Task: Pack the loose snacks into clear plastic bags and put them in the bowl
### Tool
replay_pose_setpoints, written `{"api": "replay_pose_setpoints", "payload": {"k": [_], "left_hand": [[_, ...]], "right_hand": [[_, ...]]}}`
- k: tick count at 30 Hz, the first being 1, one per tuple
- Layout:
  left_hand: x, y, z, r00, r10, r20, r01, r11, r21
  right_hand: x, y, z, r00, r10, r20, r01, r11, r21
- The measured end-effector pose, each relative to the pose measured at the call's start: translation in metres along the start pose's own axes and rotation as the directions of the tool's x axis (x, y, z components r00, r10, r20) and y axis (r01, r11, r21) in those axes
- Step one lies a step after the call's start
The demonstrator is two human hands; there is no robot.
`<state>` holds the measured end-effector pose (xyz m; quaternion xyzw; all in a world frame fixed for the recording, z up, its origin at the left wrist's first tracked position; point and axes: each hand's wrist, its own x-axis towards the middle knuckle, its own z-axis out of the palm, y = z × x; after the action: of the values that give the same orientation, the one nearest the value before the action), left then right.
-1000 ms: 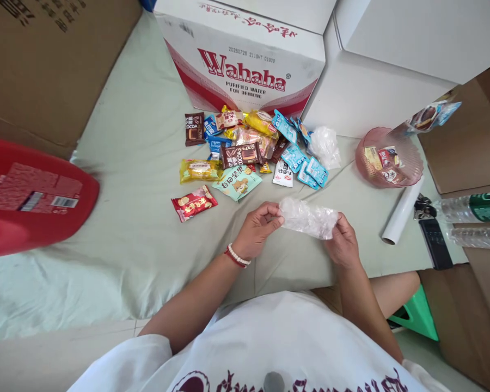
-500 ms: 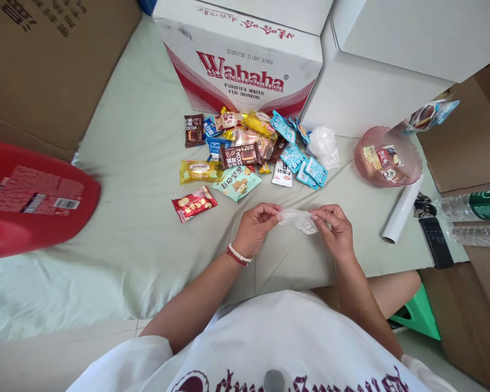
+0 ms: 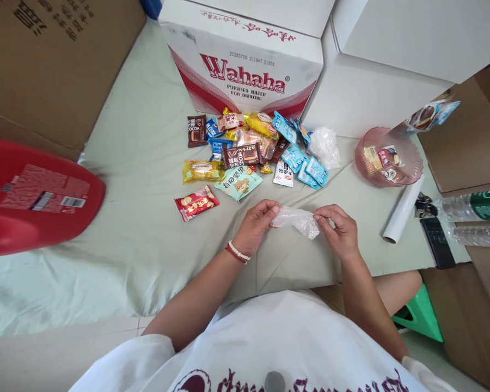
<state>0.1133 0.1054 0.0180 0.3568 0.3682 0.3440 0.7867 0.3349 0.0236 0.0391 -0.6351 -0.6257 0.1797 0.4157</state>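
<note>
A clear plastic bag point(image 3: 296, 219), thin and crumpled, is stretched between my two hands above the cloth. My left hand point(image 3: 255, 226), with a beaded bracelet on its wrist, pinches one end of it. The other end is gripped between the thumb and fingers of my right hand point(image 3: 338, 228). Just beyond my hands lies a heap of wrapped snacks, among them a brown cocoa packet point(image 3: 242, 156), a light green packet point(image 3: 239, 182) and blue sachets point(image 3: 316, 171). A red packet point(image 3: 197, 203) lies apart to the left. More crumpled clear plastic point(image 3: 324, 147) rests right of the heap.
A Wahaha water carton point(image 3: 245, 71) stands behind the snacks. To the right are a pink bowl point(image 3: 363, 169) holding packets, a white roll point(image 3: 402, 212), a black phone-like object point(image 3: 438, 243) and plastic bottles point(image 3: 453, 208). A red container point(image 3: 44, 201) stands at the left.
The plastic bag looks fuller and more spread out between my hands. My right hand has shifted slightly right. The whole view has moved a little.
</note>
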Motion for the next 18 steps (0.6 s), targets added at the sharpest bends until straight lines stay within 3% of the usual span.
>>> {"api": "replay_pose_setpoints", "payload": {"k": [3, 9, 14, 18], "left_hand": [[0.003, -0.004, -0.003, 0.999, 0.043, -0.021, -0.042, 0.998, 0.053], [0.006, -0.008, -0.006, 0.992, 0.116, -0.056, -0.112, 0.991, 0.067], [0.005, -0.007, -0.005, 0.985, 0.158, -0.064, -0.152, 0.985, 0.087], [0.006, -0.006, -0.003, 0.975, 0.176, -0.138, -0.174, 0.984, 0.022]], "right_hand": [[0.003, 0.000, 0.000, 0.999, -0.020, 0.031, 0.021, 0.999, -0.033], [0.005, -0.015, 0.007, 0.985, -0.163, -0.064, 0.141, 0.954, -0.264], [0.008, -0.031, 0.031, 0.948, -0.309, 0.080, 0.314, 0.856, -0.410], [0.008, -0.030, 0.046, 0.926, -0.365, 0.101, 0.370, 0.814, -0.448]]}}
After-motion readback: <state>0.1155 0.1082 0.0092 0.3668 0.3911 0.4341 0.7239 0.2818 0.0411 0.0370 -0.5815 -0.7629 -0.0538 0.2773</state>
